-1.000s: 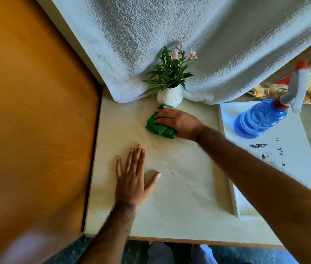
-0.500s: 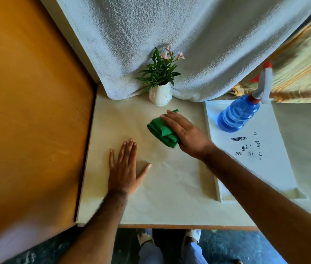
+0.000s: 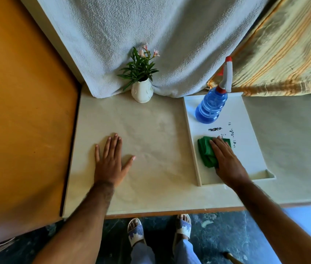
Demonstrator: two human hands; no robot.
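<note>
Table, cream cover, maybe paper; white vase at back edge; white tray on right half.

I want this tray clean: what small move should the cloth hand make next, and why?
Probably push the folded green cloth forward: the right hand presses it flat on the white plastic tray, and dark specks lie just beyond it, unwiped.

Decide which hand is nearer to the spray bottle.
Right. The right hand presses a cloth on the tray, just in front of the bottle; the left hand lies flat on the table, far to the bottle's left.
</note>
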